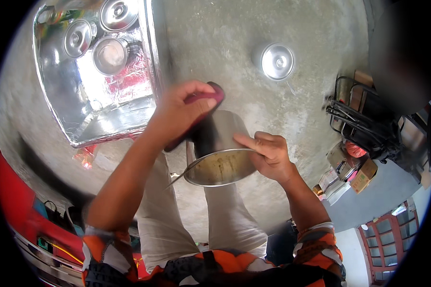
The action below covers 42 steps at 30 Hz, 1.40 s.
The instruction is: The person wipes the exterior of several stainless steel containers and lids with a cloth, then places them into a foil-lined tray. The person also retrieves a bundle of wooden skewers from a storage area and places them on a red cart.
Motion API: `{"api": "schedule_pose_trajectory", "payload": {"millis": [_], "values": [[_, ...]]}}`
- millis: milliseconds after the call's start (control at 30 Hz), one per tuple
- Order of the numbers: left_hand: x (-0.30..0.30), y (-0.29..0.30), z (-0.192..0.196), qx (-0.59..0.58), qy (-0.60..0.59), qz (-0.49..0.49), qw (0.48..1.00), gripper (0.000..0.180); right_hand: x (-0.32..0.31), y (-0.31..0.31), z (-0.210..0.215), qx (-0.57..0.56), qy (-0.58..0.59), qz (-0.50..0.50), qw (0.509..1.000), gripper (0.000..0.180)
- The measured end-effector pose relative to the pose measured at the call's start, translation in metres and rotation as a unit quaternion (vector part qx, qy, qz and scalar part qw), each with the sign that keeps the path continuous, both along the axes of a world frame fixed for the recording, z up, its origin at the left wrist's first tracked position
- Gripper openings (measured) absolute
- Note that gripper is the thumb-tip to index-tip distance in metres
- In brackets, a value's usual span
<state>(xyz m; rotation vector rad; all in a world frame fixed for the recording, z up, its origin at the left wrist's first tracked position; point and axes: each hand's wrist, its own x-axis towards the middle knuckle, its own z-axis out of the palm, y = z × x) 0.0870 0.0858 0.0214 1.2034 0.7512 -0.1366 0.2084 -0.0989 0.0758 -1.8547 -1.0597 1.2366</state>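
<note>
Left hand (181,109) pinches dark red cloth (219,92), right hand (272,155) pinches pot (231,130). Grey floor (215,43); foil-lined box (122,115) 10 o'clock, lid (277,62) 1 o'clock, window (387,239) 4 o'clock.

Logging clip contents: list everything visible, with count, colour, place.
Pot: 1, silver, tilted, centre
Cloth: 1, maroon, at the pot's side
Foil-lined box: 1, silver, upper left
Knobbed lids: 3, silver, two in box, one right of it
Open vessel: 1, silver, in box
Folded frame: 1, black, right
Cartons: several, mostly brown, right
Window: 1, red-framed, lower right
Panel: 1, red, left edge
Floor: 1, grey, beneath
Trousers: 1 pair, pale, bottom
Left hand: 1, bare, fingers on cloth
Right hand: 1, bare, fingers on pot
</note>
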Motion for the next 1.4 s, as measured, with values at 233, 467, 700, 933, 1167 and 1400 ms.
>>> {"api": "schedule_pose_trajectory", "payload": {"millis": [233, 467, 700, 933, 1167, 1400], "values": [[-0.020, -0.009, 0.000, 0.107, -0.112, -0.068, 0.986, 0.022, 0.002, 0.003, 0.014, 0.069, -0.090, -0.070, 0.991, 0.041], [-0.055, -0.064, 0.020, 0.091, 0.021, 0.199, 0.976, 0.038, -0.003, -0.004, 0.008, 0.026, -0.100, -0.351, 0.931, 0.025], [-0.047, -0.135, 0.022, 0.076, 0.012, 0.283, 0.956, 0.046, -0.018, 0.007, -0.017, 0.006, 0.096, -0.602, 0.792, 0.019], [-0.007, -0.130, 0.029, -0.386, -0.068, 0.568, 0.724, 0.046, -0.027, 0.021, -0.037, 0.030, 0.153, -0.612, 0.775, 0.030], [-0.023, -0.146, -0.030, -0.547, -0.318, 0.508, 0.584, 0.030, -0.022, 0.037, -0.025, 0.028, 0.174, -0.542, 0.822, 0.033], [-0.032, -0.079, -0.085, -0.471, -0.311, 0.227, 0.793, 0.028, -0.014, 0.026, -0.007, -0.051, 0.177, -0.431, 0.883, 0.017]]}}
